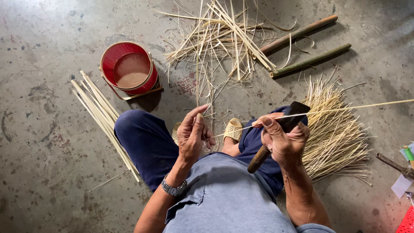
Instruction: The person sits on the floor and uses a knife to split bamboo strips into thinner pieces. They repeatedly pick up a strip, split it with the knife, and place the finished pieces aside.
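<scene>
A person sits on the concrete floor (pixel 51 181) with knees spread, working a long thin bamboo strip (pixel 345 108) across the lap. The right hand (pixel 282 140) is closed around the wooden handle of a dark-bladed knife (pixel 289 121), thumb pressed on top where the strip crosses the blade; the strip runs from there far out to the right edge of the view. The left hand (pixel 193 136) is raised with fingers loosely curled, pinching the near end of the strip between thumb and fingertips, and it wears a metal wristwatch (pixel 174 188). Judging from what lies around, a good share of the work looks done: a thick fan of finished slivers (pixel 334 138) rests just beside the right knee, and a loose heap of shavings and offcuts (pixel 220 39) lies ahead of the feet. A good share also looks left: a bundle of flat, wider slats (pixel 101 116) lies beside the left leg, seemingly unworked, and 2 round bamboo poles (pixel 302 47) lie whole beyond the heap. A red bucket (pixel 129 67) with a metal bail stands near the slats, holding murky water. A rusty tool (pixel 394 164) lies at the right edge, near some paper scraps and a corner of red plastic mesh.
</scene>
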